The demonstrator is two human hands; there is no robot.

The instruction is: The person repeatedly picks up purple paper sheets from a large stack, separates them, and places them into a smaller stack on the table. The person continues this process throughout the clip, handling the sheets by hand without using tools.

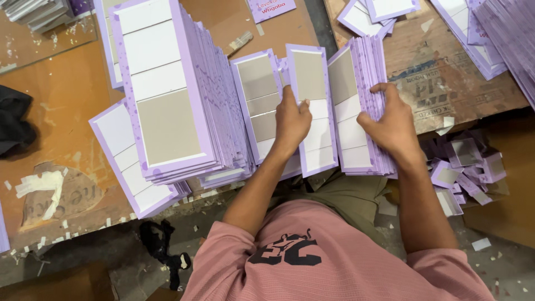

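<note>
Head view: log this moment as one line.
left hand: pressing on middle card | right hand: gripping right stack | tall stack: left, untouched
</note>
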